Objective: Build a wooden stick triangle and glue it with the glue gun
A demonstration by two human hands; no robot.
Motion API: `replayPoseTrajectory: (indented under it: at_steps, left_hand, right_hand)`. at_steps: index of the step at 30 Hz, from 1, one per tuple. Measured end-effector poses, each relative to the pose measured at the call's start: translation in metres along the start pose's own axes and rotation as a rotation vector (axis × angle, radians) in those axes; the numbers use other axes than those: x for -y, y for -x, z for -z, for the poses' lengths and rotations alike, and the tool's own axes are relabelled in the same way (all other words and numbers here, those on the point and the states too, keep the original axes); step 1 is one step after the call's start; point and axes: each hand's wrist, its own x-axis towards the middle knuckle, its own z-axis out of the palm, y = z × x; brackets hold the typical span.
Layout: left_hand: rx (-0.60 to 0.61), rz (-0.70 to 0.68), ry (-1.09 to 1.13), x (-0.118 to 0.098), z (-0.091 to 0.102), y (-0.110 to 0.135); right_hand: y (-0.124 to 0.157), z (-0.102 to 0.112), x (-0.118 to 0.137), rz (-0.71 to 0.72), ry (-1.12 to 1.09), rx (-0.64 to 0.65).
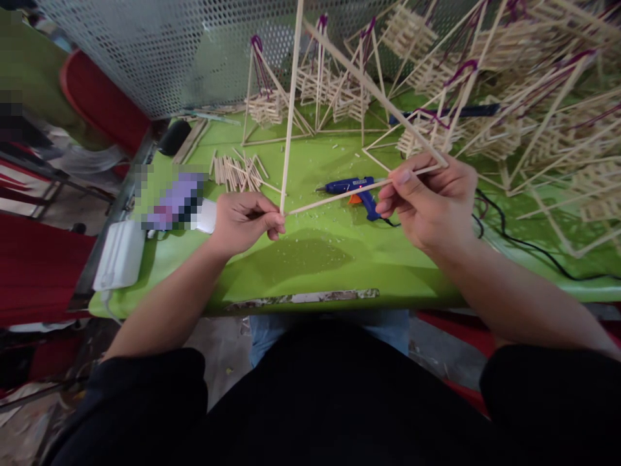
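Observation:
I hold a triangle of thin wooden sticks upright over the green table. My left hand pinches its lower left corner, where an upright stick meets the bottom stick. My right hand is closed on the right corner, where a slanted stick joins. A blue hot glue gun with an orange trigger lies on the table just behind the bottom stick, between my hands.
A heap of short sticks lies behind my left hand. Several finished stick frames with purple bands crowd the back and right. A black cable runs right. A white adapter sits at the left edge; perforated metal screen behind.

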Motion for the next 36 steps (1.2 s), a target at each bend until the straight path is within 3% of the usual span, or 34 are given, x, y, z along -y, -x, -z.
replayPoseTrajectory:
  at_steps: [7,12,25,36]
  left_hand:
    - [0.023,-0.211,0.135,0.01,-0.001,-0.005]
    - [0.039,-0.274,0.154,0.013,0.0,-0.006]
    - [-0.028,-0.303,0.128,0.014,0.0,-0.004]
    - [0.064,-0.133,0.025,0.002,-0.004,0.001]
  right_hand:
    - [0.0,0.0,0.001,0.013,-0.018,-0.01]
    - [0.0,0.002,-0.001,0.015,-0.045,0.013]
    - [-0.001,0.002,-0.001,0.084,-0.08,0.07]
    - [0.008,-0.001,-0.012,0.056,-0.096,0.212]
